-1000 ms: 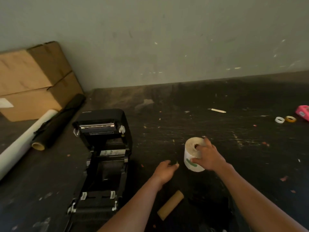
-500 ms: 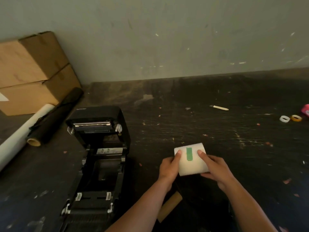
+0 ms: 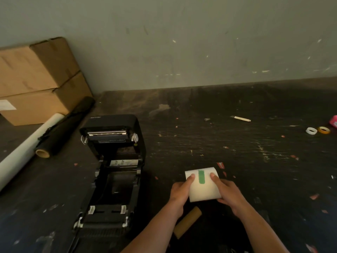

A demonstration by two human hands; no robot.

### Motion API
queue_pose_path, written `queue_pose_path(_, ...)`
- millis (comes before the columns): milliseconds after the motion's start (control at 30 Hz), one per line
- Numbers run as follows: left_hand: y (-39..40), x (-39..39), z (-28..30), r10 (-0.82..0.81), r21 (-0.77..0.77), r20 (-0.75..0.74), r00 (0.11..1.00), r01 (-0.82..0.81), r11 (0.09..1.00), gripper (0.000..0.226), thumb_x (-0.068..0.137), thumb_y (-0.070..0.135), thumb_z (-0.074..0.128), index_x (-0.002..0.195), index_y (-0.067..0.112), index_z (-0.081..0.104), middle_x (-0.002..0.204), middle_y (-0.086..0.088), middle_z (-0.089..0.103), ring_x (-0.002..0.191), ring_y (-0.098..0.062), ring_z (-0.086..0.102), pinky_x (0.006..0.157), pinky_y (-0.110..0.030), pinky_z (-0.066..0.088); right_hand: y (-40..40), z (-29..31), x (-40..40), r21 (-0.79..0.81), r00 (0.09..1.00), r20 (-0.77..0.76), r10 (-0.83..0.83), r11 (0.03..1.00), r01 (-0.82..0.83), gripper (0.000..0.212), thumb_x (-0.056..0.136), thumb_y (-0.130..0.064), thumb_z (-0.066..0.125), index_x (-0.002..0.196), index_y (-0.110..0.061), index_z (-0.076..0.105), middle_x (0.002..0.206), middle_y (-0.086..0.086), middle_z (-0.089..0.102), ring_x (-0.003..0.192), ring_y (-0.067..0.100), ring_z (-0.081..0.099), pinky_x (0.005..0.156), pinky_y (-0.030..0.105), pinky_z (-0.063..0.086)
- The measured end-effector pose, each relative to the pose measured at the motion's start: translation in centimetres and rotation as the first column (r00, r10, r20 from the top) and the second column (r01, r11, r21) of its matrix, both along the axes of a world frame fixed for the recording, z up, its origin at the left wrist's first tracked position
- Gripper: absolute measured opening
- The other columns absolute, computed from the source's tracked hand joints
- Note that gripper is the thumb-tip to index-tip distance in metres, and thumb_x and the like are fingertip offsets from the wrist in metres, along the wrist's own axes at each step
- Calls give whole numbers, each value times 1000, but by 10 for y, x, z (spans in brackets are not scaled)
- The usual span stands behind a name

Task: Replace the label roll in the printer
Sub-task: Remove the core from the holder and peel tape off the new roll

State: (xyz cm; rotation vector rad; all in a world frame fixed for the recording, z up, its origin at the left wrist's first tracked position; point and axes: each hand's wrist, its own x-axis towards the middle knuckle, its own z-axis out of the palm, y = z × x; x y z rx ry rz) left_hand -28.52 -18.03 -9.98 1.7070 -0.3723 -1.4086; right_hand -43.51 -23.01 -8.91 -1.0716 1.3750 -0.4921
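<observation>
Both hands hold a white label roll (image 3: 202, 189) above the dark table, right of the printer. A green strip of tape (image 3: 201, 177) runs across its top face. My left hand (image 3: 179, 192) grips the roll's left end, thumb on top. My right hand (image 3: 227, 193) grips its right end, thumb on top too. The black label printer (image 3: 111, 172) lies open at the left, lid tilted back, its roll bay dark with no roll seen in it. A brown cardboard core (image 3: 187, 222) lies on the table under my forearms.
Two stacked cardboard boxes (image 3: 36, 79) stand at the far left, with a black roll (image 3: 65, 126) and a white roll (image 3: 27, 148) lying beside them. Two small tape rings (image 3: 317, 130), a pink object (image 3: 333, 121) and a white stick (image 3: 240, 118) lie at the right. A wall backs the table.
My right hand lifted the label roll off the table and turned it on its side. My left hand came up and took its left end. The view shifted slightly.
</observation>
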Motion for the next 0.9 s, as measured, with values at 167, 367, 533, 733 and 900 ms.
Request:
queue_pose_path(167,-2,-4,6,-13,-11,20,1000,13,1000,29,89,45,62,97,23,46,86,4,54,76,-8,52,76,-28,43,-8,-2,-8,-74,959,-261,114,988,-138,51,91,-55,46,120,-16,62,109,3,61,98,18,56,86,34,42)
queue_pose_path(367,-5,-2,0,-23,2,-8,1000,23,1000,35,85,48,65,102,17,65,99,-3,68,91,-16,64,81,-33,54,-11,3,-9,-578,878,-478,23,744,-335,49,85,-33,68,130,-22,52,141,0,45,130,16,43,105,35,38)
queue_pose_path(533,-2,0,1,-40,-10,16,999,40,999,34,86,49,64,101,18,68,96,-1,70,89,-13,66,74,-28,52,-12,6,-6,-491,742,-603,293,597,-635,50,84,-34,68,131,-30,52,149,-11,31,139,10,27,112,35,31)
queue_pose_path(733,-6,-8,5,-12,-41,-56,998,10,999,49,80,46,72,115,11,67,103,-8,73,96,-20,69,84,-36,56,-16,3,-16,-629,800,-555,230,513,-584,39,85,-34,66,123,-25,61,136,-8,50,124,-1,40,103,21,34)
queue_pose_path(900,-14,-10,13,-15,-61,-22,1000,14,998,44,82,44,70,112,11,67,102,-8,71,94,-19,68,79,-33,56,-16,10,-20,-690,825,-537,175,471,-549,36,85,-27,68,120,-21,63,128,-6,57,116,-5,40,98,17,31)
